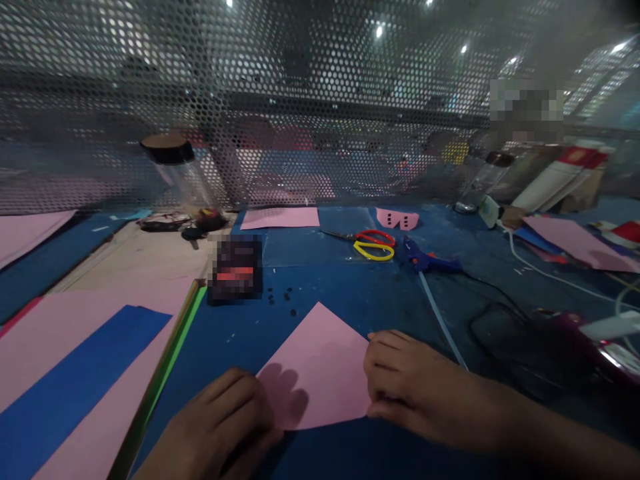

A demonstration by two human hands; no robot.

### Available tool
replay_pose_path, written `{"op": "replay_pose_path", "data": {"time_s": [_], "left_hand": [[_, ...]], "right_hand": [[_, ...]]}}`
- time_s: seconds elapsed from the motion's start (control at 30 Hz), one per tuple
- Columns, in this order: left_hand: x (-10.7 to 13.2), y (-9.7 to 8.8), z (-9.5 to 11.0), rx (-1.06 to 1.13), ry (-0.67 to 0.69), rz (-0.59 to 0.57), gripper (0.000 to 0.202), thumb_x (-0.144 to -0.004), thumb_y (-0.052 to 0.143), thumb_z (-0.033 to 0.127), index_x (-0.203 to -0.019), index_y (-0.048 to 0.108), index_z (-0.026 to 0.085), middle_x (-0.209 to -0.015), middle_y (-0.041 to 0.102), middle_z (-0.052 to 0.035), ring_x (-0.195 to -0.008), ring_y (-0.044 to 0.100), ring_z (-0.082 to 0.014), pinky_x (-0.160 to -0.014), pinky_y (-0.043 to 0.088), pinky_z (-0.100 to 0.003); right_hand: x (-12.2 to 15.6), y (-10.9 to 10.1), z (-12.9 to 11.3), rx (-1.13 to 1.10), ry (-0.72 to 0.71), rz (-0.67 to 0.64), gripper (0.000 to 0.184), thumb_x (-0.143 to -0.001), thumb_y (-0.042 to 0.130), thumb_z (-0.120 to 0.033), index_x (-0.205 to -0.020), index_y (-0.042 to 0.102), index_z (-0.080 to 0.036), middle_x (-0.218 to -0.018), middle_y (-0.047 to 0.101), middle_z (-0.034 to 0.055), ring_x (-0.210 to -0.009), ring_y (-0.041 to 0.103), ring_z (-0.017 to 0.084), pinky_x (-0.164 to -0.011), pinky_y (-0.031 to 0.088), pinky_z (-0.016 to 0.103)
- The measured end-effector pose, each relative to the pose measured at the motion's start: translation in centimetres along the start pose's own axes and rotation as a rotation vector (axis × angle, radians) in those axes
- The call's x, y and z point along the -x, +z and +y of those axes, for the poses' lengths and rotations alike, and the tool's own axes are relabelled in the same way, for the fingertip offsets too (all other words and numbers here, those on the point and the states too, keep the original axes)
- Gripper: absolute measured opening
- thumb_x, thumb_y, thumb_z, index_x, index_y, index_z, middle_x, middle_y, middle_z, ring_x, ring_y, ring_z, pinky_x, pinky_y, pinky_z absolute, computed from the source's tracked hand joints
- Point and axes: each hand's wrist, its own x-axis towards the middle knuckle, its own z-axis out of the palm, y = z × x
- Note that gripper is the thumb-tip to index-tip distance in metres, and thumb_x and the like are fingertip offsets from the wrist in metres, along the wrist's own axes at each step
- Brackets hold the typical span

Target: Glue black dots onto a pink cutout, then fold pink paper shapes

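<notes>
Nearest us, our left hand is at the left corner of a pink sheet, fingers curled and close together; we can't tell whether they pinch the paper or just press it. Our right hand has its fingers bunched and bent, pinching the right edge between fingers and thumb. Sheet lies between both hands on the blue tabletop, one corner pointing away from us, hand shadow on its left part.

Left side: blue strip lying on large pink paper, bright green edge beside it. Right side: purple object, blurred.

Just past the sheet we see small black bits scattered; a dark pixelated item sits left of them. Light blue line runs toward the blue glue gun, which has a dark cord.

Further: scissors, one red and one yellow handle, left of the gun; small pink cutout with black squares behind them; flat pink strip to the left.

Back: left jar, tilted-looking right jar, perforated metal screen.
</notes>
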Motion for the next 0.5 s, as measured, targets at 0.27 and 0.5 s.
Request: {"op": "replay_pose_path", "data": {"time_s": [0.27, 0.5], "left_hand": [[0.07, 0.01, 0.00, 0.010, -0.012, 0.008, 0.016, -0.101, 0.055, 0.027, -0.097, 0.070, 0.026, -0.084, 0.069, -0.0017, -0.078, 0.063, -0.0174, -0.065, 0.052, -0.025], [-0.03, -0.07, 0.12, 0.030, -0.003, -0.021, 0.013, -0.101, 0.054, 0.025, -0.096, 0.065, 0.022, -0.083, 0.068, -0.0010, -0.075, 0.060, -0.0171, -0.064, 0.051, -0.026]], "right_hand": [[0.12, 0.19, 0.13, 0.002, 0.003, 0.000, 0.014, -0.099, 0.060, -0.031, -0.090, 0.059, -0.020, -0.100, 0.062, 0.0015, -0.098, 0.053, 0.018, -0.091, 0.043, 0.034], [0.11, 0.03, -0.05, 0.011, 0.016, -0.011, 0.014, -0.099, 0.060, -0.031, -0.090, 0.058, -0.020, -0.101, 0.062, 0.0011, -0.099, 0.052, 0.018, -0.090, 0.042, 0.033]]}}
